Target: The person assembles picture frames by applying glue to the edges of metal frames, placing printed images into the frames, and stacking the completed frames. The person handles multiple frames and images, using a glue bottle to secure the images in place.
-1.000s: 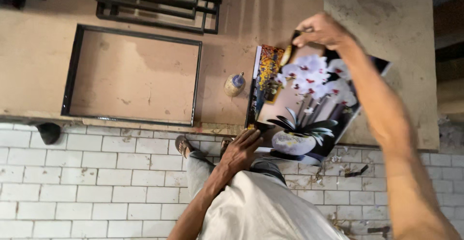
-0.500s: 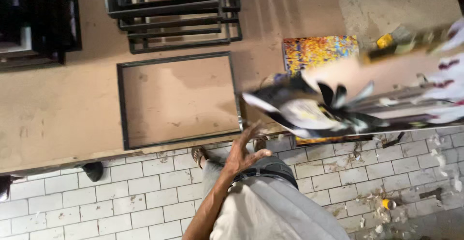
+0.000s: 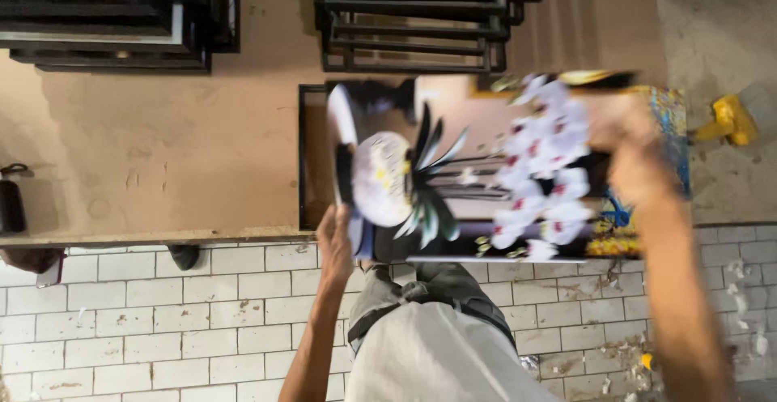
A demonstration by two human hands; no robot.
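Both hands grip the flower picture (image 3: 486,171), motion-blurred: left hand (image 3: 338,244) on its near-left edge, right hand (image 3: 627,147) at right. It hides most of a black frame (image 3: 306,159) on the tabletop (image 3: 162,143).

The person wears a light, off-white shirt whose loose cloth hangs out over the waist and fills the lower middle of the view. Below its hem sit grey trousers, creased and folded at the top, with a darker band like a belt running along the waistline. Both forearms are bare, with no sleeve reaching the wrist, and no watch, ring or glove shows on the left hand (image 3: 338,244) or on the right hand (image 3: 631,155), which is blurred. A dark shoe (image 3: 184,255) shows by the counter edge.
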